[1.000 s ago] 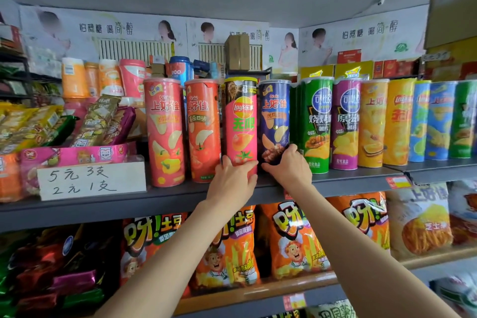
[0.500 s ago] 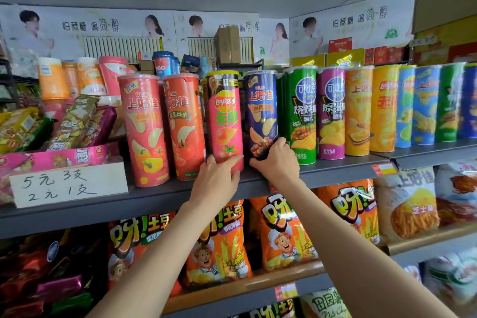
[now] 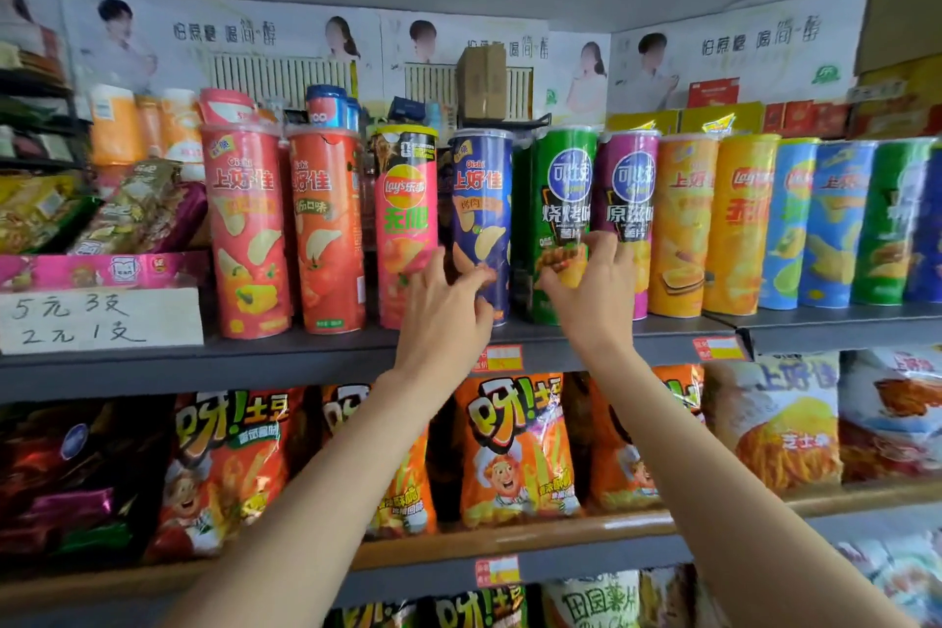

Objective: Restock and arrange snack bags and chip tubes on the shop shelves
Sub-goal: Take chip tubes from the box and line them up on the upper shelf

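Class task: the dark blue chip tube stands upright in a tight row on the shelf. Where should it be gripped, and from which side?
Grip the blue tube round its lower body, coming from the front. It stands upright with the pink Lay's tube and green tube close beside it, so probably only its front is free.
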Demonstrator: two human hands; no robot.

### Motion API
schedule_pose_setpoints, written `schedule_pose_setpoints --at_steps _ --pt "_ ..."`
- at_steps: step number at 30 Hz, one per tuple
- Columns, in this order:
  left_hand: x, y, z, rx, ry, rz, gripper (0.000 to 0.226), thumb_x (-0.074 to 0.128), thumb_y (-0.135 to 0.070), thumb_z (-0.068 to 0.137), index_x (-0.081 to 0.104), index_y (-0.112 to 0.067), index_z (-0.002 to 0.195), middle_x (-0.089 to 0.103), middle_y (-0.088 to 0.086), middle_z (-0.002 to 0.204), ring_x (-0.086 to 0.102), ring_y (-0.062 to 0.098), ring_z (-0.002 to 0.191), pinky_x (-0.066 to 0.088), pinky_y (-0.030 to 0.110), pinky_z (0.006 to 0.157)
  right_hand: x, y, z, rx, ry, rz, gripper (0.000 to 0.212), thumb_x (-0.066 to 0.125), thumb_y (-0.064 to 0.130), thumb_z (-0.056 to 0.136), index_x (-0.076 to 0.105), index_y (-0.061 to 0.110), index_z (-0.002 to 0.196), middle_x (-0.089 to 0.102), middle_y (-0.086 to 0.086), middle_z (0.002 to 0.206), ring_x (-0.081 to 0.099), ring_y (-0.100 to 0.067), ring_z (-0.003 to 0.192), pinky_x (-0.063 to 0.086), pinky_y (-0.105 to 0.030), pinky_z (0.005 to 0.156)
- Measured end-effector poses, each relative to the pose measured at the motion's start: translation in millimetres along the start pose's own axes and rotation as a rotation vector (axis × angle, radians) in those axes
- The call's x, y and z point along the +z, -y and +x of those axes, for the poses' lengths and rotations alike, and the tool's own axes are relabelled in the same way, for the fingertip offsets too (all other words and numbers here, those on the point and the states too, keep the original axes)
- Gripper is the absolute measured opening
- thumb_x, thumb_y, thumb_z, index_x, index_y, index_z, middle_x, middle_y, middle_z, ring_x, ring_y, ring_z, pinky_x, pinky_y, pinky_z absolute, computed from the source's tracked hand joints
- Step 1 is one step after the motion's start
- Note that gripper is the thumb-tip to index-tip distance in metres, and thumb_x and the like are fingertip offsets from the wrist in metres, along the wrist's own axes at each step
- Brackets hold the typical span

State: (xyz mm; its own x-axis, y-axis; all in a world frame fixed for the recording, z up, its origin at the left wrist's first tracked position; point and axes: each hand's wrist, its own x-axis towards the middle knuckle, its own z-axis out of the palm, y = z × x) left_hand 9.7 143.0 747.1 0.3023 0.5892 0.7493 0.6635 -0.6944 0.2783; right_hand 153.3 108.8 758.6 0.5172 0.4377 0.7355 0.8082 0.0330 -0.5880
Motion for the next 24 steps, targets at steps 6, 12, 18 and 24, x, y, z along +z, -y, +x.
schedule_pose_setpoints --at_steps 6,12,18,24 --pt "35 -14 9 -0.233 0.165 0.000 0.032 0.050 -0.021 0.090 0.062 -0.030 0.118 0.050 0.019 0.122 0.050 0.038 0.108 0.039 0.035 0.092 6 -31 6 0.026 0.328 -0.140 0.071 0.068 0.035 0.082 0.027 0.002 0.130 0.048 -0.021 0.129 0.049 -0.040 0.117 0.042 -0.045 0.089" --pt "37 -19 8 -0.264 0.125 0.052 0.027 0.050 -0.021 0.090 0.068 -0.029 0.108 0.053 0.014 0.116 0.054 0.033 0.105 0.041 0.034 0.088 7 -36 11 0.011 0.351 -0.145 0.072 0.071 0.034 0.080 0.027 0.004 0.129 0.050 -0.021 0.126 0.051 -0.040 0.115 0.044 -0.047 0.091" --pt "40 -19 8 -0.264 0.099 0.053 0.028 0.049 -0.019 0.090 0.069 -0.028 0.107 0.053 0.013 0.117 0.054 0.033 0.104 0.042 0.034 0.088 10 -35 11 0.035 0.362 -0.176 0.076 0.070 0.038 0.080 0.025 0.005 0.133 0.046 -0.018 0.131 0.048 -0.038 0.120 0.042 -0.045 0.095" --pt "33 -18 -9 -0.229 -0.059 0.054 0.030 0.052 -0.013 0.087 0.063 -0.019 0.115 0.044 0.009 0.133 0.042 0.031 0.121 0.034 0.040 0.101 3 -29 5 0.044 0.334 -0.147 0.073 0.067 0.033 0.083 0.026 0.004 0.135 0.040 -0.017 0.134 0.042 -0.039 0.123 0.040 -0.046 0.095"
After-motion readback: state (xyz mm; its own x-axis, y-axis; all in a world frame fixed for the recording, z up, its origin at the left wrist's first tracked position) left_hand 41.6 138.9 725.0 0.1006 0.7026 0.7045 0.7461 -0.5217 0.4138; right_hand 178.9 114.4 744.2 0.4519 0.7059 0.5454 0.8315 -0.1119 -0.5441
